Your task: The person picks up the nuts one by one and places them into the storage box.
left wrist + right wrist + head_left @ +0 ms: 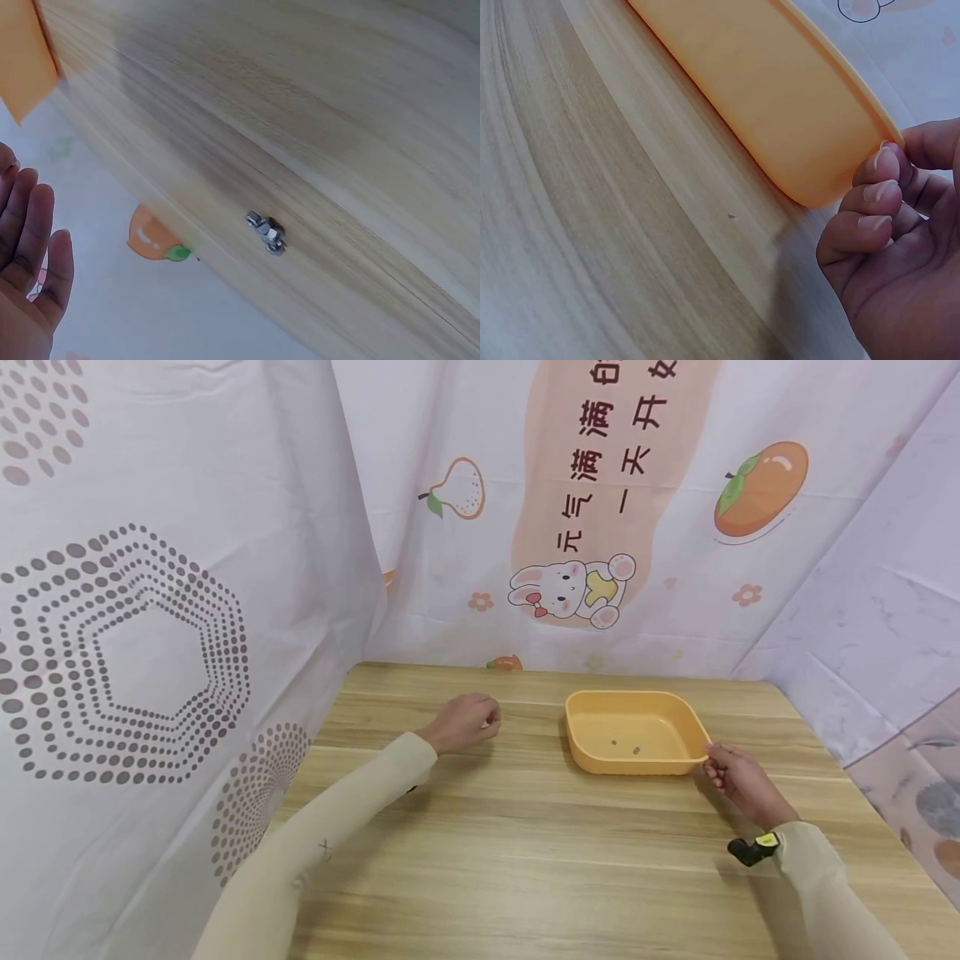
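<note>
- Cream sleeve (pixel 322 839) nearest, cut off below; left hand (pixel 463 724) loosely bent, nothing visible in its grip.
- Small metal fastener (pixel 268 232) on the bench (pixel 525 860).
- Curtain (pixel 442 572) reads "元气满满", "一天开"; top characters cropped.
- Orange tray (pixel 637 767) toward the bench's far right; two specks (pixel 637 750) inside, too tiny to identify.
- Right hand (pixel 744 787) pinches the tray's near right corner; wrist label (pixel 767 840) illegible.

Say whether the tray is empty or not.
Not empty: in the head view, the tray has two small pieces on its floor, too small to identify.
</note>
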`<state>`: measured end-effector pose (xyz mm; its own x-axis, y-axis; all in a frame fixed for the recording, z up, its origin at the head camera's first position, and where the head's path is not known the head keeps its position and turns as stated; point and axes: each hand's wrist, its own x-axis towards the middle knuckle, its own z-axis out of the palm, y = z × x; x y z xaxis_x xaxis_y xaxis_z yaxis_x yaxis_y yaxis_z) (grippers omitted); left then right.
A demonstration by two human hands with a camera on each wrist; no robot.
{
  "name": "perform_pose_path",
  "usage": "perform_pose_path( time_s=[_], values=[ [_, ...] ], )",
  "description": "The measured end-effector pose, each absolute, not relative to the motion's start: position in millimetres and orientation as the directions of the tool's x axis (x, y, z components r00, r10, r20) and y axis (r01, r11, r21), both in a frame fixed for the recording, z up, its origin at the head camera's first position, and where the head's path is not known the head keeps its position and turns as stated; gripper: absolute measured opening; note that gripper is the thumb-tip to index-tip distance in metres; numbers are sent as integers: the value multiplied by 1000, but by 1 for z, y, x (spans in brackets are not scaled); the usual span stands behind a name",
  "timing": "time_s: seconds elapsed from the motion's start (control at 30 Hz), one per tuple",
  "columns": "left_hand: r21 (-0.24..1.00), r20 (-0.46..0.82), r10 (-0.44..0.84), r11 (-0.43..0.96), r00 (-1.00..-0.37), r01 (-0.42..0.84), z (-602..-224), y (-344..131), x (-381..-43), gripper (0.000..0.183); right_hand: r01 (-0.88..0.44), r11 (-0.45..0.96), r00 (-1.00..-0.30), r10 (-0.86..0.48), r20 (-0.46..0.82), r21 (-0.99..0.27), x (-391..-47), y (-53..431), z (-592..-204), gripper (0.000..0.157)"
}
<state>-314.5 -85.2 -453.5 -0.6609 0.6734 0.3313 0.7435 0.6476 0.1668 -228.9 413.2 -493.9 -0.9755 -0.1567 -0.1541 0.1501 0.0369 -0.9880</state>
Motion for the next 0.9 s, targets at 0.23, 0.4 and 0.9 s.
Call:
perform_pose_path(
  time_s=[0.23, 0.4, 0.9],
  values=[
    [146, 341, 686, 637, -643, 757, -454, -78, -317, 6, 147, 38, -976, -158, -151, -988, -229, 414, -495, 30],
    [135, 337, 698, 628, -632, 766, -452, -73, -317, 6, 151, 31, -976, -154, -154, -988, -230, 414, -496, 30],
    [139, 336, 719, 601, -608, 787, -452, -57, -318, 6, 165, 29, -976, -139, -167, -986, -229, 412, -495, 28]
  ],
)
